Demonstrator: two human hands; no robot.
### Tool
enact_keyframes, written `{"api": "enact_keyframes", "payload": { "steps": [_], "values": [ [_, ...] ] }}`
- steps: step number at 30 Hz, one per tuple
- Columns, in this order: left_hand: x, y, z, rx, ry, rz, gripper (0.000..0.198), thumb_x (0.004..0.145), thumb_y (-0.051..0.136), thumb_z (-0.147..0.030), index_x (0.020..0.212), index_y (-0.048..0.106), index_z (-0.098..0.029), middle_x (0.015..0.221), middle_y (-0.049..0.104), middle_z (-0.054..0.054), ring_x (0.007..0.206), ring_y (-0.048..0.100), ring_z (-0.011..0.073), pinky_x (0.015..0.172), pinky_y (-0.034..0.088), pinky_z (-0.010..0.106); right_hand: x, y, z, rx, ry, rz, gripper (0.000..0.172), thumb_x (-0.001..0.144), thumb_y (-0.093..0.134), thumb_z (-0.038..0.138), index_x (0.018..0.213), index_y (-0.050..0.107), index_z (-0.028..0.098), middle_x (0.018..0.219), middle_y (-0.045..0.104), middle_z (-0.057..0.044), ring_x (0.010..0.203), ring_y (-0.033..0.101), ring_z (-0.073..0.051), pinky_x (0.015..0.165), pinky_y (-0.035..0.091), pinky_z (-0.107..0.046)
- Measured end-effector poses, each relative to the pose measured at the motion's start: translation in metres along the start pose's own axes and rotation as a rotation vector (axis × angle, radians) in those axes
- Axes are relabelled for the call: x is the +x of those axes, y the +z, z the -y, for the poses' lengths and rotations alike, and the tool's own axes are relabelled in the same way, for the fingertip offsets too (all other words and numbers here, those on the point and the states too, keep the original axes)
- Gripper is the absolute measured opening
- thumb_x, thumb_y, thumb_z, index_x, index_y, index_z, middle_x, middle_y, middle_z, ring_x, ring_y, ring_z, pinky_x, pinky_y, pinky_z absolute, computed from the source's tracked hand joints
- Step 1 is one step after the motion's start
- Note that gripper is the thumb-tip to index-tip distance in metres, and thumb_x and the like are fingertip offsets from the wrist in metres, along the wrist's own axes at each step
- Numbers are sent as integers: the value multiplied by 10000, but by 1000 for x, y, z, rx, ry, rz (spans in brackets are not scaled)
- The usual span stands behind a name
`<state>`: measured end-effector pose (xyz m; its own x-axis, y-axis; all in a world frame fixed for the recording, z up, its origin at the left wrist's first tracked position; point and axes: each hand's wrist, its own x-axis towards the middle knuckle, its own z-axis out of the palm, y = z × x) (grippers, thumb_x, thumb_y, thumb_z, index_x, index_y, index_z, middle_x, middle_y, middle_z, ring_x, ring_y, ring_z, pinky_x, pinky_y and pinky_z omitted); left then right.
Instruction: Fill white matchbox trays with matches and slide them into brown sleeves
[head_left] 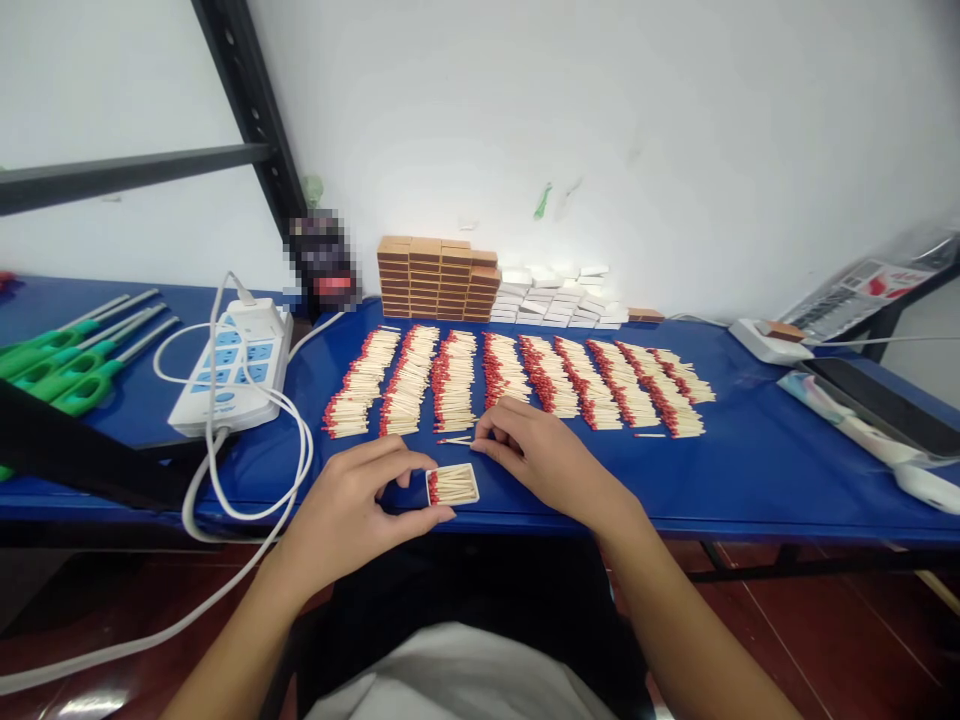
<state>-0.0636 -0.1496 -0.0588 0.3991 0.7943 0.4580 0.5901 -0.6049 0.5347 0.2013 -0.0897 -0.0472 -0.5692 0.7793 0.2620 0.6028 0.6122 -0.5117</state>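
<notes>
So I'm standing here watching someone with a ton of matches. Left hand (367,488) has thumb and index finger clamped on a little white tray (454,501) right at the front of the blue table (540,505), and there's already a layer of matches (453,484) in it, red heads toward that hand. Right hand (536,455) is just past the tray, thumb and fingertips together on the plain ends of some loose matches (453,440) lying on the table. Behind that, rows of matches (454,385), all laid out side by side. Brown boxes (427,280) are stacked neatly against the wall, with a messier pile of white boxes (551,300) right beside them. Power strip (244,365) sits off to the left.
</notes>
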Motion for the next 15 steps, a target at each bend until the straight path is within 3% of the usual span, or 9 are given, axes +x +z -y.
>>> {"api": "enact_keyframes", "payload": {
  "steps": [15],
  "values": [
    [0, 0, 0, 24, -1, 9, 253, 892, 890, -317, 1099, 765, -244, 844, 620, -35, 689, 545, 114, 691, 460, 247, 3, 11, 8, -127, 12, -45, 68, 1103, 602, 240, 1062, 655, 227, 1050, 696, -31, 892, 669, -178, 780, 476, -299]
  ]
}}
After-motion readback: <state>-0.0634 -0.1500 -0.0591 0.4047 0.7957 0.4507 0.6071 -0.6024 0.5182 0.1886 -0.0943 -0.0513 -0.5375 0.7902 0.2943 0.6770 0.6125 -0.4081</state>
